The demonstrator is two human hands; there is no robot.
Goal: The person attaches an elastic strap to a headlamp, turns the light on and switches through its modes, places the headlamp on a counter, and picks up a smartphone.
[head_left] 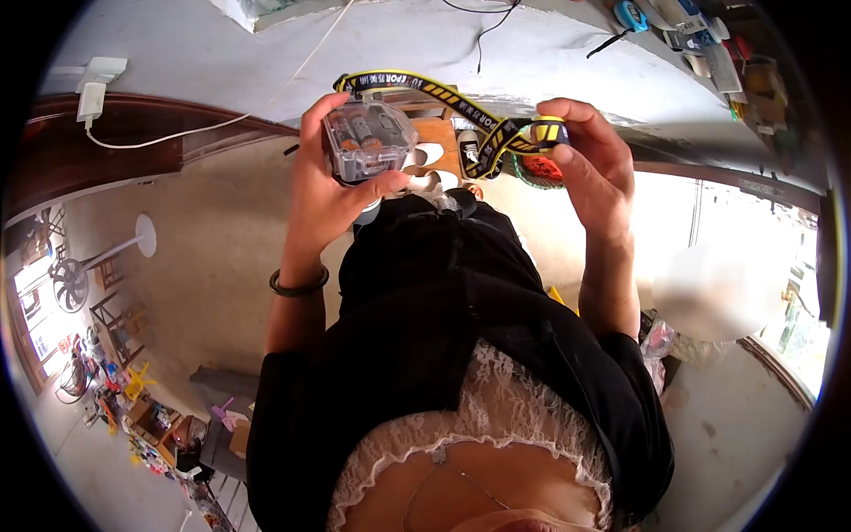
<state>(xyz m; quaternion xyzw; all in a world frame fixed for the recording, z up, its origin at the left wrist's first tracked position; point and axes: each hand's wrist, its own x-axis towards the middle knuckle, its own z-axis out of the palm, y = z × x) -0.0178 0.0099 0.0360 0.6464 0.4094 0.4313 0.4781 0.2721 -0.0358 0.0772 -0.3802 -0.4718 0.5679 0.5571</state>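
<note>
My left hand [330,191] is closed around a clear plastic case [370,137], with the thumb on its lower edge and the fingers at its left side. Orange and grey items show inside the case. A black and yellow strap [443,93] with printed lettering runs from the top of the case across to the right and crosses over itself. At its right end, my right hand [596,168] pinches the strap between thumb and fingers. Both hands are raised in front of my body, apart from each other.
Below the hands are shoes [468,151] and a red basket [541,168]. A white cable [177,142] runs from a wall plug [99,84]. Tools, including a blue tape measure [630,16], lie at the upper right. A fan [69,285] stands at the left.
</note>
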